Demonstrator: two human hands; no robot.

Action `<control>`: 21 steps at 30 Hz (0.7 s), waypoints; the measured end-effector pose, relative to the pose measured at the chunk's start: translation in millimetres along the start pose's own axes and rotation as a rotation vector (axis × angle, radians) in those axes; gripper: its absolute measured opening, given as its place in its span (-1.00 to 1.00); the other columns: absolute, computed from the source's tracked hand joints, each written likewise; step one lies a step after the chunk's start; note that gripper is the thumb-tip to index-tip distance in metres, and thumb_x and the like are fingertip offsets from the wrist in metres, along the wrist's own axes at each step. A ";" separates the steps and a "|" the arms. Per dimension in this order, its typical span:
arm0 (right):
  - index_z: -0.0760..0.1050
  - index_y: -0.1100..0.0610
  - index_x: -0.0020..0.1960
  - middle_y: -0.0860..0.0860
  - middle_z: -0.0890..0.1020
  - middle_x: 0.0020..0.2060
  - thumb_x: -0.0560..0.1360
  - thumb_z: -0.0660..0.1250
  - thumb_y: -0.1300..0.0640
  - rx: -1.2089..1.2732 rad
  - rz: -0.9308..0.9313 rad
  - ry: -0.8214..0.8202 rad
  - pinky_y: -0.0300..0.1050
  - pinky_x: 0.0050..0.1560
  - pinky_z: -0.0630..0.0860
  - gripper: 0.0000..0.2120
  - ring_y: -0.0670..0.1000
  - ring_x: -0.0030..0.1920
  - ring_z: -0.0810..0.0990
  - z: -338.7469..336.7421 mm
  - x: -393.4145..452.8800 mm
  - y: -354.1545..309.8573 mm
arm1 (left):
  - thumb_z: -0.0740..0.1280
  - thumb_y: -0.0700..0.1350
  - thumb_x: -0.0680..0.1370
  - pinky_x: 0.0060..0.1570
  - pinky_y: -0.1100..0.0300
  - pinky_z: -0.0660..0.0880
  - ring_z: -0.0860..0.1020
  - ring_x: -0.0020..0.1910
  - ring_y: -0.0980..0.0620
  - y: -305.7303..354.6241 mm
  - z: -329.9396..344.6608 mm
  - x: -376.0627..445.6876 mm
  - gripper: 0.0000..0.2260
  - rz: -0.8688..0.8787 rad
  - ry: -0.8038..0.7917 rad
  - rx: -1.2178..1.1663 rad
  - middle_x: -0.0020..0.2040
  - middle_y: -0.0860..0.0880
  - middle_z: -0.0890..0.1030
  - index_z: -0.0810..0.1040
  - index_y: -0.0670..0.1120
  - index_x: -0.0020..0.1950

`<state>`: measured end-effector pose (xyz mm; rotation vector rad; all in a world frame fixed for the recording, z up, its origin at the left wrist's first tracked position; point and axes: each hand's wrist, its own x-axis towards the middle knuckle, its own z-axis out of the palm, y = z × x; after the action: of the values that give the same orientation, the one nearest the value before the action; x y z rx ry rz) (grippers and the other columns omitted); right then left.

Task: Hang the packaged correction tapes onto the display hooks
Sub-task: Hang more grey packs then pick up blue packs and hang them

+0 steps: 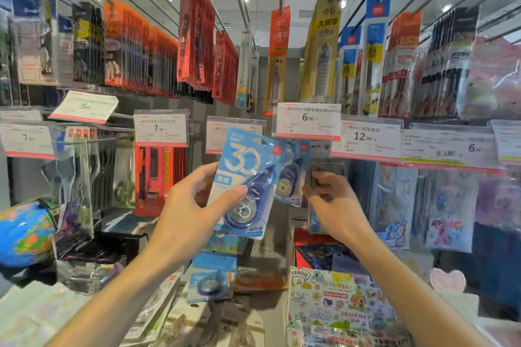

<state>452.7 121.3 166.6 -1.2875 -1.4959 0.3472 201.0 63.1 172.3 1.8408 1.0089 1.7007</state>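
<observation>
My left hand (pixel 194 205) grips a blue packaged correction tape (pixel 245 180) marked "30", held up tilted in front of the display. Just behind it hangs another blue correction tape pack (pixel 291 175) under the 6.00 price tag (pixel 308 121); the hook itself is hidden behind that tag. My right hand (pixel 335 203) is to the right of the hanging pack, its fingers curled around a dark clear-fronted package (pixel 327 170). More blue correction tape packs (pixel 210 283) lie on the shelf below.
Rows of hooks with pen and refill packs (pixel 197 36) hang above. Price tags (pixel 160 128) line the middle rail. A globe (pixel 25 234) sits at the left, a sticker book (pixel 335 310) at the lower right, sleeved card packs (pixel 448 205) at the right.
</observation>
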 end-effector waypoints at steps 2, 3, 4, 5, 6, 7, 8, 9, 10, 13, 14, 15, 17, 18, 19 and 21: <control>0.48 -0.21 0.12 -0.11 0.56 0.22 0.59 0.37 -0.08 -0.052 -0.051 -0.006 -0.05 0.13 0.62 -0.86 -0.13 0.10 0.64 -11.0 -17.1 -7.0 | 0.48 -0.04 0.51 0.01 0.32 0.54 0.66 0.08 0.28 -1.3 6.4 -4.2 -0.72 -0.007 -0.013 -0.030 0.06 0.27 0.72 0.61 0.12 0.21; 0.50 -0.19 0.14 -0.14 0.60 0.18 0.59 0.36 -0.09 -0.038 -0.063 -0.035 -0.09 0.13 0.63 -0.86 -0.18 0.09 0.64 -14.5 -26.3 -11.4 | 0.47 -0.04 0.51 0.01 0.34 0.55 0.66 0.08 0.27 -1.9 10.1 -6.1 -0.72 -0.014 -0.019 -0.049 0.06 0.25 0.73 0.62 0.11 0.21; 0.53 -0.17 0.17 -0.17 0.64 0.14 0.60 0.36 -0.09 0.007 -0.070 -0.079 -0.13 0.14 0.63 -0.84 -0.22 0.09 0.64 -16.3 -35.5 -14.6 | 0.47 -0.05 0.51 0.01 0.34 0.57 0.67 0.08 0.26 -2.2 14.5 -8.0 -0.73 -0.024 -0.025 -0.074 0.06 0.24 0.73 0.63 0.11 0.21; 0.55 -0.14 0.21 -0.19 0.68 0.09 0.59 0.36 -0.08 0.073 -0.070 -0.125 -0.13 0.17 0.62 -0.80 -0.22 0.10 0.66 -17.2 -45.0 -17.9 | 0.46 -0.06 0.52 0.02 0.32 0.59 0.68 0.07 0.24 -2.4 19.3 -9.7 -0.74 -0.036 -0.031 -0.100 0.05 0.22 0.74 0.63 0.10 0.20; 0.56 -0.13 0.23 -0.19 0.71 0.07 0.59 0.37 -0.07 0.136 -0.070 -0.167 -0.12 0.19 0.61 -0.78 -0.20 0.10 0.68 -16.4 -53.1 -19.8 | 0.46 -0.08 0.52 0.02 0.30 0.61 0.69 0.06 0.21 -2.6 24.5 -11.4 -0.74 -0.046 -0.037 -0.126 0.04 0.20 0.74 0.64 0.10 0.20; 0.57 -0.12 0.23 -0.18 0.73 0.06 0.59 0.37 -0.06 0.185 -0.067 -0.201 -0.11 0.20 0.61 -0.77 -0.17 0.10 0.70 -15.0 -60.5 -21.9 | 0.45 -0.10 0.53 0.01 0.30 0.61 0.70 0.05 0.19 -2.7 29.7 -12.8 -0.74 -0.052 -0.041 -0.147 0.04 0.18 0.75 0.64 0.09 0.20; 0.57 -0.11 0.24 -0.17 0.73 0.07 0.59 0.37 -0.05 0.217 -0.059 -0.224 -0.11 0.20 0.61 -0.77 -0.15 0.11 0.70 -13.4 -66.0 -22.5 | 0.45 -0.12 0.54 0.00 0.31 0.61 0.71 0.05 0.17 -2.7 34.6 -14.2 -0.75 -0.054 -0.047 -0.166 0.04 0.17 0.75 0.65 0.08 0.20; 0.57 -0.09 0.24 -0.15 0.74 0.08 0.60 0.35 -0.03 0.243 -0.047 -0.237 -0.10 0.20 0.62 -0.77 -0.13 0.11 0.71 -12.3 -69.7 -22.4 | 0.44 -0.14 0.54 -0.02 0.32 0.60 0.71 0.05 0.17 -2.1 38.9 -15.6 -0.75 -0.054 -0.054 -0.182 0.04 0.16 0.75 0.65 0.07 0.20; 0.58 -0.05 0.25 -0.12 0.74 0.08 0.62 0.34 0.01 0.269 -0.034 -0.241 -0.07 0.21 0.62 -0.78 -0.11 0.11 0.71 -11.2 -72.0 -22.1 | 0.43 -0.15 0.55 -0.03 0.34 0.60 0.71 0.05 0.18 -1.5 42.1 -16.8 -0.75 -0.053 -0.062 -0.195 0.05 0.17 0.75 0.65 0.07 0.20; 0.59 0.00 0.24 -0.06 0.74 0.09 0.63 0.34 0.10 0.351 -0.006 -0.240 0.07 0.25 0.61 -0.81 -0.03 0.12 0.72 -11.4 -76.0 -22.4 | 0.42 -0.15 0.57 -0.07 0.39 0.57 0.70 0.04 0.23 1.9 47.5 -19.0 -0.75 -0.044 -0.081 -0.213 0.05 0.21 0.74 0.65 0.10 0.21; 0.58 0.00 0.23 -0.05 0.75 0.09 0.62 0.35 0.10 0.367 -0.004 -0.232 0.07 0.25 0.61 -0.80 -0.02 0.12 0.73 -11.4 -76.8 -22.5 | 0.41 -0.14 0.57 -0.07 0.41 0.56 0.69 0.04 0.25 2.8 48.7 -19.6 -0.75 -0.039 -0.089 -0.208 0.06 0.22 0.74 0.65 0.11 0.22; 0.58 0.01 0.23 -0.05 0.75 0.08 0.61 0.38 0.10 0.384 -0.002 -0.222 0.05 0.23 0.63 -0.80 -0.02 0.10 0.73 -11.3 -77.5 -23.1 | 0.41 -0.14 0.58 -0.06 0.42 0.56 0.69 0.06 0.26 4.0 49.8 -20.1 -0.74 -0.035 -0.099 -0.199 0.07 0.23 0.74 0.64 0.12 0.23; 0.56 0.05 0.24 -0.04 0.76 0.07 0.58 0.41 0.13 0.429 0.007 -0.217 0.00 0.17 0.66 -0.77 -0.02 0.08 0.75 -11.4 -78.5 -23.0 | 0.41 -0.13 0.58 -0.01 0.40 0.56 0.68 0.08 0.26 6.6 51.8 -20.8 -0.73 -0.037 -0.131 -0.170 0.09 0.23 0.73 0.64 0.13 0.25; 0.55 0.07 0.24 -0.03 0.76 0.07 0.58 0.41 0.14 0.454 0.014 -0.218 -0.03 0.14 0.67 -0.75 -0.01 0.07 0.75 -12.4 -78.8 -22.7 | 0.41 -0.12 0.58 -0.01 0.38 0.57 0.69 0.06 0.25 7.5 52.2 -20.3 -0.74 -0.043 -0.143 -0.153 0.08 0.22 0.74 0.64 0.13 0.24; 0.55 0.08 0.25 -0.02 0.77 0.06 0.57 0.41 0.15 0.481 0.021 -0.219 -0.05 0.10 0.67 -0.75 0.00 0.07 0.76 -14.1 -78.7 -22.5 | 0.41 -0.10 0.58 -0.02 0.34 0.58 0.70 0.02 0.24 8.3 51.4 -18.7 -0.76 -0.047 -0.141 -0.134 0.05 0.20 0.75 0.66 0.14 0.21; 0.55 0.08 0.24 0.00 0.77 0.07 0.54 0.42 0.12 0.519 0.021 -0.209 -0.06 0.08 0.66 -0.73 0.04 0.09 0.76 -19.7 -77.8 -19.9 | 0.44 -0.04 0.54 -0.07 0.26 0.60 0.71 -0.09 0.17 10.3 47.4 -11.6 -0.83 -0.047 -0.075 -0.084 -0.04 0.11 0.76 0.67 0.15 0.11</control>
<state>445.8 40.8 148.9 -0.8706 -1.4364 0.8445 249.8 55.3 165.1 1.7999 0.9291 1.6090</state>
